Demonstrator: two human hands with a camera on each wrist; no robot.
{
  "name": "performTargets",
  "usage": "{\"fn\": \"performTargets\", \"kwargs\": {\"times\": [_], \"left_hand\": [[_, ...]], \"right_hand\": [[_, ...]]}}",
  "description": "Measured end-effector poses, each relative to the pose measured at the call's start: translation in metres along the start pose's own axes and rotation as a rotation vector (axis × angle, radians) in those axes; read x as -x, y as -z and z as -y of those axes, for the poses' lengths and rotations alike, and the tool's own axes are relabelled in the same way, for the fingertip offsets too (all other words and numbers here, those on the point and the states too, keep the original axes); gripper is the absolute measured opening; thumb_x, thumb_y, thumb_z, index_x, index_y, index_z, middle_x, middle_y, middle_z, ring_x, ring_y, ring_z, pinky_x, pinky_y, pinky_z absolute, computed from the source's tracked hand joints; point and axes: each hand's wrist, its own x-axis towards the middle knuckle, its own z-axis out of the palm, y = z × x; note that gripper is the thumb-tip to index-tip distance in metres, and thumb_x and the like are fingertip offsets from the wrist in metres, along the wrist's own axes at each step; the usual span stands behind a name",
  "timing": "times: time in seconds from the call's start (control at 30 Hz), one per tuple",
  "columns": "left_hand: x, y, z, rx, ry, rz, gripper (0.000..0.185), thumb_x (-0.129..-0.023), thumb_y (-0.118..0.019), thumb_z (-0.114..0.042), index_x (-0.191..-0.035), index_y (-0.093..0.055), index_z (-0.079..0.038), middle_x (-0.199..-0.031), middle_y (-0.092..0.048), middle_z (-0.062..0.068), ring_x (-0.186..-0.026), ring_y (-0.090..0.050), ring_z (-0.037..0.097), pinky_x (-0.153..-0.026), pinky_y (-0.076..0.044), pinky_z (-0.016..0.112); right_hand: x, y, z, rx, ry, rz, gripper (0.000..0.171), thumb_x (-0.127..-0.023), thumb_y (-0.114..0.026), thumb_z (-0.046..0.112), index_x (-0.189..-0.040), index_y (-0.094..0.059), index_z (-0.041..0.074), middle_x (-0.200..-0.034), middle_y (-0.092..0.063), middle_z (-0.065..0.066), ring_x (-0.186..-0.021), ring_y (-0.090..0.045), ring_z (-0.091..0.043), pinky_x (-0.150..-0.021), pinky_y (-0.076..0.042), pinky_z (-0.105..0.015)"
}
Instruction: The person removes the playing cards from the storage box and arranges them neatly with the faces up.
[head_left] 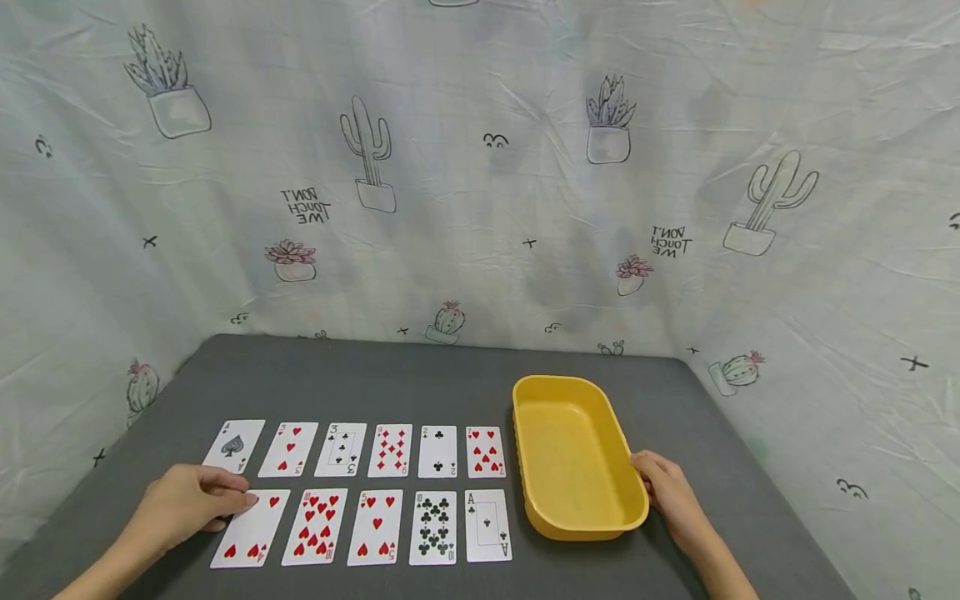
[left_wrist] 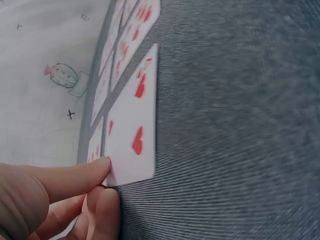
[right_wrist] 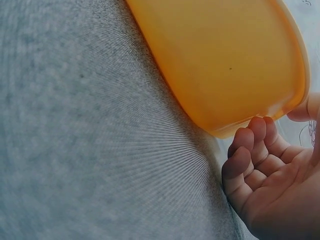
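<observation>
At the near left of the table, my left hand (head_left: pixel 187 504) pinches the upper left corner of a hearts playing card (head_left: pixel 251 533). In the left wrist view the thumb lies on the card's corner, with the other fingers curled below it; part of the card's face is hidden by the hand. The card lies at the left end of the nearer of two rows. My right hand (head_left: pixel 671 496) grips the right side of a yellow plastic tray (head_left: pixel 581 467). In the right wrist view its curled fingers (right_wrist: pixel 242 160) are against the tray's outer wall, and the thumb is by the rim.
Face-up cards lie in two rows, among them the ace of spades (head_left: pixel 234 447) at the far left and the ace of clubs (head_left: pixel 487 525) beside the tray. A grey cloth (head_left: pixel 420 379) covers the table. Behind hangs a white cactus-print curtain (head_left: pixel 465 225).
</observation>
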Motion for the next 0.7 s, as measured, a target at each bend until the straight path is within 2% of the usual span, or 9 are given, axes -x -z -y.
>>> {"fn": "performTargets", "kwargs": {"times": [0.13,0.2,0.47,0.6,0.7], "left_hand": [[0.000,-0.001,0.000,-0.017,0.010,-0.015,0.044,-0.071,-0.088,-0.038,-0.094,-0.074,-0.002,-0.080,-0.071,0.004,-0.063,-0.064,0.017,-0.054,-0.055,0.029],[-0.002,-0.001,0.001,0.012,0.017,-0.003,0.045,-0.072,-0.088,-0.037,-0.094,-0.074,-0.001,-0.081,-0.071,0.005,-0.065,-0.065,0.017,-0.055,-0.056,0.029],[-0.005,0.009,0.007,0.316,0.120,0.134,0.044,-0.081,-0.083,-0.023,-0.106,-0.068,0.010,-0.092,-0.071,0.011,-0.080,-0.068,0.019,-0.069,-0.059,0.035],[0.000,0.019,0.001,0.470,0.045,0.234,0.049,-0.089,-0.075,-0.017,-0.119,-0.058,0.018,-0.105,-0.069,0.017,-0.091,-0.069,0.024,-0.079,-0.057,0.039],[0.007,0.026,-0.014,0.523,-0.046,0.240,0.056,-0.096,-0.067,-0.019,-0.129,-0.046,0.022,-0.112,-0.066,0.020,-0.097,-0.069,0.026,-0.084,-0.055,0.040]], "right_hand": [[0.001,0.000,0.000,-0.003,-0.010,-0.007,0.031,-0.103,-0.049,0.022,-0.094,-0.059,-0.006,-0.071,-0.048,-0.007,-0.058,-0.049,-0.014,-0.052,-0.045,-0.025],[0.002,0.000,-0.001,-0.002,-0.010,-0.012,0.031,-0.103,-0.050,0.022,-0.094,-0.060,-0.006,-0.072,-0.048,-0.007,-0.059,-0.049,-0.014,-0.052,-0.045,-0.025],[0.002,0.002,0.003,0.002,-0.021,0.012,0.031,-0.103,-0.051,0.023,-0.091,-0.058,-0.005,-0.070,-0.047,-0.006,-0.058,-0.046,-0.014,-0.052,-0.043,-0.024],[0.006,0.012,0.018,-0.007,-0.046,0.000,0.035,-0.104,-0.052,0.029,-0.092,-0.059,-0.004,-0.072,-0.053,-0.008,-0.059,-0.051,-0.016,-0.052,-0.047,-0.027],[0.011,0.021,0.033,0.011,-0.030,-0.063,0.041,-0.105,-0.048,0.036,-0.094,-0.059,-0.002,-0.076,-0.057,-0.010,-0.061,-0.055,-0.019,-0.053,-0.050,-0.030]]}}
